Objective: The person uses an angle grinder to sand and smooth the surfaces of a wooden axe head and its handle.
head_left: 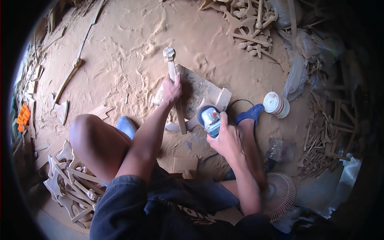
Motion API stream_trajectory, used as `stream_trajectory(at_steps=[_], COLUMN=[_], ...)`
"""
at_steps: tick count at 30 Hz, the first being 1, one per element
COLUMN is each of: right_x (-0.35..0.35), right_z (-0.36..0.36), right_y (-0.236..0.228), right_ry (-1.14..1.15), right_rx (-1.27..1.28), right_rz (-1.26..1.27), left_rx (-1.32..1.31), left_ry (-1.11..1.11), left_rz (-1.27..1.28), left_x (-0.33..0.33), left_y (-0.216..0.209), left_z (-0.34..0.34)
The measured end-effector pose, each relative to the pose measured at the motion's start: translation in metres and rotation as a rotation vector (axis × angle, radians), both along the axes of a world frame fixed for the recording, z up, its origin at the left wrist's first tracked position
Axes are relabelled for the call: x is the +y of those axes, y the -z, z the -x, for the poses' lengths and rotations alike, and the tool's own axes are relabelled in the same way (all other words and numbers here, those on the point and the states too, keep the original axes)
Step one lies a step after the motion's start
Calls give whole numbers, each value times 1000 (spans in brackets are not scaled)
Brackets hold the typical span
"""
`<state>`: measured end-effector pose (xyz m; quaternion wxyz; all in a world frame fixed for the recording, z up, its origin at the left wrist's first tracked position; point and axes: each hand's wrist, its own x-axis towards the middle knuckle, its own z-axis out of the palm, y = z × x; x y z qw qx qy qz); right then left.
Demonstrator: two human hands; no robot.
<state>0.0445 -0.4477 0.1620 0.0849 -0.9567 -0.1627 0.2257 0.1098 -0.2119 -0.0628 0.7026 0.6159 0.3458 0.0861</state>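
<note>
My left hand [172, 90] is closed round the shaft of a carved wooden piece [182, 116], whose faceted knob [169, 53] points away from me. Pale curved wood shows on both sides of its near end, beside the disc. In my right hand [230, 140] is a handheld disc sander [212, 120] with a dark blue round rim and a silvery body. Its disc is at or just over the pale wood; whether they touch I cannot tell. Under the work lies a worn board [200, 86] with a wood block [223, 100] at its right corner.
Carved wooden parts lie heaped at far right [250, 30] and near left [74, 184]. Wood scraps [320, 140] are piled at right. A white tub [276, 105] stands beside my blue clog [249, 115]. A round fan [276, 196] is near my right arm. Sawdust covers the floor [120, 52].
</note>
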Motion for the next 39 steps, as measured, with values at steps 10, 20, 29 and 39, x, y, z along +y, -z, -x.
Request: stream_trajectory(at_steps=[10,20,29,39], right_x=[34,55,57,56], right_z=[-1,5,12,12], right_y=[21,20,22,23], right_ry=[-200,-168,-200,-264], right_rx=[46,133,120,4], right_rz=[191,259,298,377], left_rx=[27,7,-9,-41], left_ry=[-48,-66,-80,-100], left_rz=[-219,-265,-258,-245], left_x=[-11,-7,-8,-13], left_y=[-18,-6,-2,9], left_z=[-5,-6,-8,-10])
